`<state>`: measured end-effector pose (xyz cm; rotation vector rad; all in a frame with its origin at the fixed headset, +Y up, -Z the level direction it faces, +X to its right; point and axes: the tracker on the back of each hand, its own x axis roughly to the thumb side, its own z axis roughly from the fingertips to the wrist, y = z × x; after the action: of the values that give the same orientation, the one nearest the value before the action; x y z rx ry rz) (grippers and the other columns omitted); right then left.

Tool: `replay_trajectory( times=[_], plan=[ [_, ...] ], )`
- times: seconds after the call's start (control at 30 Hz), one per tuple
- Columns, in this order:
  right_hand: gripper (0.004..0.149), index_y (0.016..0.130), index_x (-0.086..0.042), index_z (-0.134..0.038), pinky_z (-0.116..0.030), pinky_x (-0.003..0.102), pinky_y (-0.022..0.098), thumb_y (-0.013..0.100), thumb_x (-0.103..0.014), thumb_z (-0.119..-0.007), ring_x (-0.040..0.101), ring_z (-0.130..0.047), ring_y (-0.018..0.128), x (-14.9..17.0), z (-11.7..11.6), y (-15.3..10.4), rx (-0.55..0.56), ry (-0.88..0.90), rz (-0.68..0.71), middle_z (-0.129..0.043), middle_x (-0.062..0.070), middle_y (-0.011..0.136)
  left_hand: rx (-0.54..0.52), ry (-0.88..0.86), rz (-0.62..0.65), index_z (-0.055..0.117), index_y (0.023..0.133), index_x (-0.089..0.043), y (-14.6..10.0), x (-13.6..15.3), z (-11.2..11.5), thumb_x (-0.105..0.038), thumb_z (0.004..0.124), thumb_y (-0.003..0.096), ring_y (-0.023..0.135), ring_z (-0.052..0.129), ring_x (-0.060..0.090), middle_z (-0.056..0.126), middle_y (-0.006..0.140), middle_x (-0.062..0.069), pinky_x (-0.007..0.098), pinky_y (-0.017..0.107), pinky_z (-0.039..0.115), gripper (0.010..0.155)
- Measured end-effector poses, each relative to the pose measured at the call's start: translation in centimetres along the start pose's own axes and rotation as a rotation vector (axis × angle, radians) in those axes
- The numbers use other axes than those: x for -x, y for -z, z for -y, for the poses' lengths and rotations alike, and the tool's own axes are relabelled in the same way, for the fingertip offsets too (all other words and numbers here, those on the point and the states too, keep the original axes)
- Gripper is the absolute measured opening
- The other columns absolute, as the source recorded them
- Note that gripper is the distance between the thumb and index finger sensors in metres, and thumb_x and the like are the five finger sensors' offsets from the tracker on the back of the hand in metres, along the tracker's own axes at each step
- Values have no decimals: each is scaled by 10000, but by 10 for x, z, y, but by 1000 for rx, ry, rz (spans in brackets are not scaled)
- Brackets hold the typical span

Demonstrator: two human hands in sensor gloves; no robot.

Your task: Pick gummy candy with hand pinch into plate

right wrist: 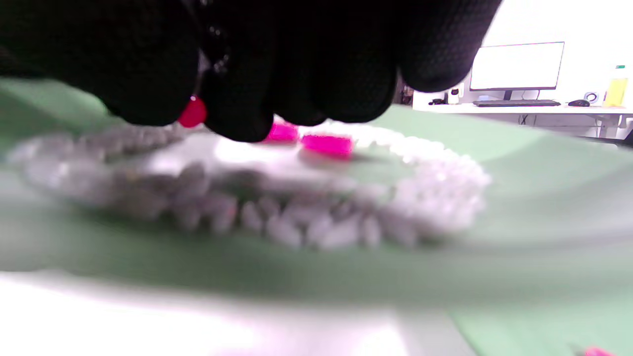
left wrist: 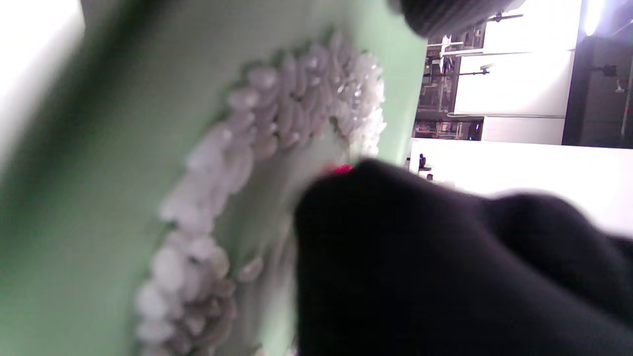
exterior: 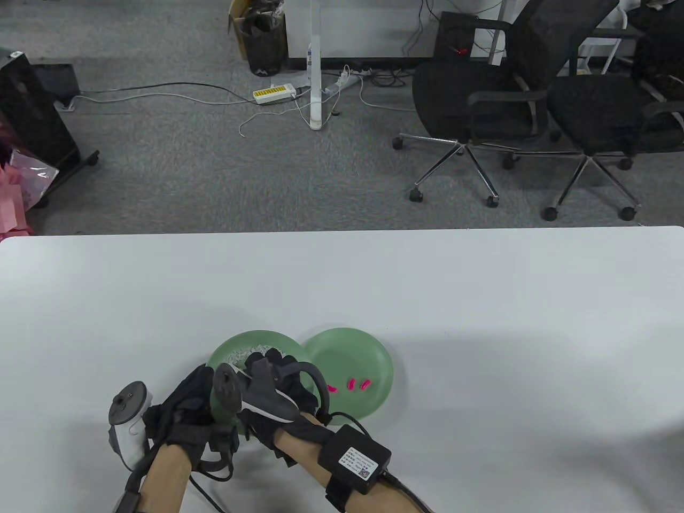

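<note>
We judge the pink gummy candy, pinched at its ends by our right hand's fingers, light, soft and squashy; our left hand's grip we cannot tell.

Three pink gummies lie in green plate.

A white table carries two green plates touching side by side near its front edge: left plate, right plate.

Two plates touch side by side: the left plate under both hands, candies on the right plate.
</note>
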<state>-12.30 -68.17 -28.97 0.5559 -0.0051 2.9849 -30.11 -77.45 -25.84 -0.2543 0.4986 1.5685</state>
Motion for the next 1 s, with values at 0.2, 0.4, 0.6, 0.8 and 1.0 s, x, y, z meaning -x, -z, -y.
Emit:
replay_trajectory(
  times=[0.2, 0.4, 0.6, 0.8, 1.0],
  plan=[
    [421, 663, -215, -962, -713, 517, 630, 326, -456, -888, 266, -868, 746, 68, 30, 1, 132, 97, -148, -885, -33, 830, -24, -7, -19, 762, 1005, -184, 1, 3, -5, -486, 675, 475, 442, 1126, 318, 1014, 761, 107, 435, 388, 913, 617],
    [419, 673, -207, -963, -709, 525, 626, 334, -443, -890, 277, -863, 749, 148, 5, 1, 14, 74, -355, -880, -22, 837, -35, -8, -19, 763, 1003, -187, 3, 2, -7, -486, 674, 474, 441, 1127, 316, 1014, 760, 107, 435, 387, 913, 615],
    [414, 670, -220, -971, -713, 522, 628, 329, -442, -896, 269, -872, 748, 153, -35, 8, -104, -28, -355, -889, -31, 832, -31, -3, -23, 763, 1004, -184, 4, 3, -7, -487, 674, 474, 440, 1128, 316, 1016, 758, 105, 434, 388, 913, 617],
    [412, 673, -231, -978, -711, 519, 634, 330, -444, -895, 264, -875, 750, 145, -53, 16, -190, -91, -356, -896, -39, 832, -27, -3, -18, 765, 1002, -183, 2, 1, -6, -487, 675, 474, 437, 1128, 316, 1015, 757, 106, 433, 386, 914, 616],
    [462, 725, -261, -951, -704, 510, 641, 330, -486, -872, 257, -856, 774, 149, -52, 16, -169, -109, -384, -860, -38, 875, -20, 2, -16, 765, 1002, -184, 2, 1, -5, -487, 674, 474, 437, 1129, 313, 1016, 757, 106, 432, 387, 914, 615]
  ],
)
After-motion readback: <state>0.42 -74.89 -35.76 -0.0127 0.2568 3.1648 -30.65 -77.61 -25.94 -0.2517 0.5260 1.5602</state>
